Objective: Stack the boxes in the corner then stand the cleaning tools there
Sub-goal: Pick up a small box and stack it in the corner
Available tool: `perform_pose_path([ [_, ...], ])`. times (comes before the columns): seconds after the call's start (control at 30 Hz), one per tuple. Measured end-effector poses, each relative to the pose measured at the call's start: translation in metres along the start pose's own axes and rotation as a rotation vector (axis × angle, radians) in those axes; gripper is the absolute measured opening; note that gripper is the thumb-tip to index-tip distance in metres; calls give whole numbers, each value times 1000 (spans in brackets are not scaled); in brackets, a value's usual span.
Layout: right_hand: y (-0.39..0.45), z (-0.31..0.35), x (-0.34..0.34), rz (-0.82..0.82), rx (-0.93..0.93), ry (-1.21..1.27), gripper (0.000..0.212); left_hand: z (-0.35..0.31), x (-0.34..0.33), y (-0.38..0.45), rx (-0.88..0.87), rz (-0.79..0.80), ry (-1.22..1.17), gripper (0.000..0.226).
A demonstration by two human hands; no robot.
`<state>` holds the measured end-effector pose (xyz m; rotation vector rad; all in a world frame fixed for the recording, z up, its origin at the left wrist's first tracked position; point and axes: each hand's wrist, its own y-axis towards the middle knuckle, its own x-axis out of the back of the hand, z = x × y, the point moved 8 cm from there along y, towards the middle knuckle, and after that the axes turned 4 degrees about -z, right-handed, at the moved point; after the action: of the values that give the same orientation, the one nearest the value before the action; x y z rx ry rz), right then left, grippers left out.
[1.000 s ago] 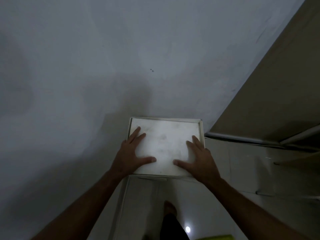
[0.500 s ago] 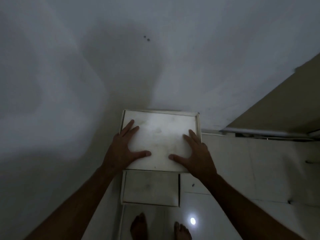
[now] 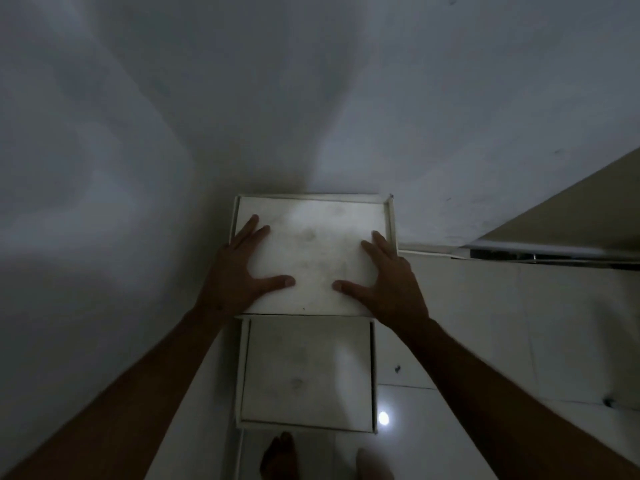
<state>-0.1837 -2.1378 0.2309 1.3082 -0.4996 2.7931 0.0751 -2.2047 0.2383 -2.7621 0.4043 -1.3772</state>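
Dim room, head view looking straight down into a corner.

Left hand (image 3: pixel 239 278) lies flat, palm down, on the left edge of the upper box (image 3: pixel 313 251), fingers spread, thumb pointing inward across the lid. Right hand (image 3: pixel 389 284) mirrors it on the right edge, fingers spread, thumb pointing in toward the left thumb. Neither hand is closed around anything; both are splayed and resting on the top face, nothing pinched between fingers. The two thumbs are apart, with bare lid between them.

Upper box: white, flat, smudged top, raised rim visible on the far and right sides. Beyond the fingertips its far edge sits at the white wall (image 3: pixel 311 98); whether it actually touches can't be told. A second wall runs along the left side, outboard of the left hand.

Lower box (image 3: pixel 306 372): white, directly below the wrists, between the two forearms, on the person's side of the upper box. It looks lower than the upper box; how far it runs under the upper box is hidden.

Pale tiled floor (image 3: pixel 485 323) outboard of the right hand. Bare feet (image 3: pixel 278 457) at the bottom edge, below the lower box. A light reflection (image 3: pixel 383 417) sits on the floor just right of the lower box.
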Motion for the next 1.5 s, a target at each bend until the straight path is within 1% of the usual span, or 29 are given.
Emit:
perform_pose_path([
  [0.2, 12, -8, -15, -27, 1, -12, 100, 16, -12, 12, 2, 12, -15, 117],
  [0.47, 11, -22, -43, 11, -5, -30, 98, 39, -33, 9, 6, 67, -7, 117],
  [0.63, 19, -25, -43, -31, -9, -30, 97, 39, -35, 19, 8, 45, -28, 111],
  [0.97, 14, -35, -39, -91, -6, -48, 96, 33, -34, 15, -37, -43, -57, 108],
  [1.13, 19, -37, -40, -79, -16, -56, 96, 31, -37, 19, -46, 0, -38, 108],
  [1.5, 22, -33, -44, -77, -3, -52, 97, 38, -38, 20, -31, 15, 1, 105],
])
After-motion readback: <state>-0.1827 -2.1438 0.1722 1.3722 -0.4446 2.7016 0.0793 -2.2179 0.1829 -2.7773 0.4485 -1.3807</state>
